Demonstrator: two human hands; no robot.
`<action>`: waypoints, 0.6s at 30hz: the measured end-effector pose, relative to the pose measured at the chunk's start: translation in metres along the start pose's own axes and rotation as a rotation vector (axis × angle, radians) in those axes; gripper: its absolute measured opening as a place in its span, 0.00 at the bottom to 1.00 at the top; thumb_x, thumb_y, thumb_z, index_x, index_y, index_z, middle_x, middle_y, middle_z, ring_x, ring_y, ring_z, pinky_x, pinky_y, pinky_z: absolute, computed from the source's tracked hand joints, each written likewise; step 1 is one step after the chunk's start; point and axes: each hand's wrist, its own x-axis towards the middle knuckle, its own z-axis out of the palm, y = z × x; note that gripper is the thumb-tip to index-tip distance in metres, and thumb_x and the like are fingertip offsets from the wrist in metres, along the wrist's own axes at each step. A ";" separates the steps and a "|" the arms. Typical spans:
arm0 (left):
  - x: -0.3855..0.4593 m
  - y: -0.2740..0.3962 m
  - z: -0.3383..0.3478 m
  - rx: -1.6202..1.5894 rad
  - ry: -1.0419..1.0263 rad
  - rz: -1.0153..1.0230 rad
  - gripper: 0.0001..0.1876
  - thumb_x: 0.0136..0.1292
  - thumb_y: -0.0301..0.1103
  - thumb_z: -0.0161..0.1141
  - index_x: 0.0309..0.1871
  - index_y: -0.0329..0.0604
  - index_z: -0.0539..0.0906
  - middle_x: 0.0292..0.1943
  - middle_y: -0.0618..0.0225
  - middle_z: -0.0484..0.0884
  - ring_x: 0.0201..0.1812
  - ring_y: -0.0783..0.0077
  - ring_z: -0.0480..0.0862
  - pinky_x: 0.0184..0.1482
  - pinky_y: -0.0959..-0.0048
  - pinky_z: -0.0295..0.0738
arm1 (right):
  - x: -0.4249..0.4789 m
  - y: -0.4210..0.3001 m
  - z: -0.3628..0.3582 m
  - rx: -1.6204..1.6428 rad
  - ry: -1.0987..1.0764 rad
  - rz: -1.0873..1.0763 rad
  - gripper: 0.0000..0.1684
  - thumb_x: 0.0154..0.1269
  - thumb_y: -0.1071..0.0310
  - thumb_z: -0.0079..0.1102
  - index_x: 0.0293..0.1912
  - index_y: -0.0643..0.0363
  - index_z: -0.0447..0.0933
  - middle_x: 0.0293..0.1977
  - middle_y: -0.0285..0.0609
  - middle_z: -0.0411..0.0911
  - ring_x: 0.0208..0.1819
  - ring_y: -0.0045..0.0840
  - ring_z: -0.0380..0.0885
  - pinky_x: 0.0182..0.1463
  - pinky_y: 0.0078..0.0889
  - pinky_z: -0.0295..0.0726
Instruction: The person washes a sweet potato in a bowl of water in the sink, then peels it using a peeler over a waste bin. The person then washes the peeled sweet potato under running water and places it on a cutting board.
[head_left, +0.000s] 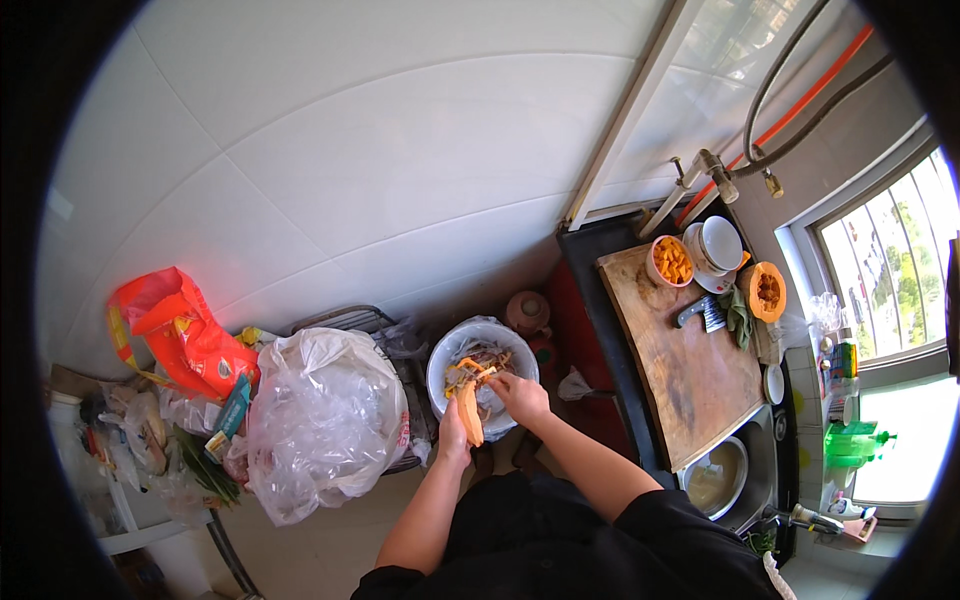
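Note:
Over a lined waste bin (436, 358), my left hand (454, 433) holds a long wedge of orange pumpkin (469, 415). My right hand (520, 396) is at the far end of the wedge, its fingers closed on a small pale tool or piece too small to name. A strip of orange peel (471, 363) lies at that end, above the scraps (491, 352) inside the bin. Both hands are low over the bin's near side.
At right a wooden cutting board (686, 375) bears a cleaver (705, 313) and a bowl of pumpkin chunks (672, 261). Beside it are stacked bowls (721, 244), half a pumpkin (763, 291) and a sink with a metal basin (716, 480). Plastic bags (326, 420) stand left of the bin.

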 end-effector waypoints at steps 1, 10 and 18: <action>0.000 0.001 0.001 0.000 -0.006 0.005 0.22 0.71 0.52 0.39 0.45 0.44 0.76 0.27 0.71 0.76 0.21 0.77 0.76 0.21 0.78 0.70 | 0.001 0.003 0.004 0.036 0.007 0.023 0.24 0.65 0.42 0.45 0.43 0.50 0.79 0.33 0.49 0.80 0.38 0.41 0.79 0.41 0.43 0.76; 0.007 -0.001 -0.003 0.049 -0.054 0.083 0.17 0.68 0.50 0.47 0.44 0.47 0.76 0.26 0.74 0.74 0.23 0.80 0.75 0.21 0.81 0.69 | 0.008 0.006 0.018 0.199 -0.064 0.097 0.27 0.65 0.42 0.46 0.42 0.55 0.80 0.27 0.43 0.80 0.33 0.32 0.80 0.39 0.35 0.75; -0.001 0.008 -0.004 -0.016 -0.115 -0.088 0.18 0.68 0.51 0.45 0.48 0.49 0.75 0.29 0.72 0.77 0.25 0.74 0.77 0.25 0.75 0.72 | 0.020 0.029 0.029 0.770 -0.304 0.365 0.25 0.68 0.43 0.44 0.34 0.57 0.73 0.16 0.30 0.66 0.15 0.16 0.62 0.18 0.22 0.60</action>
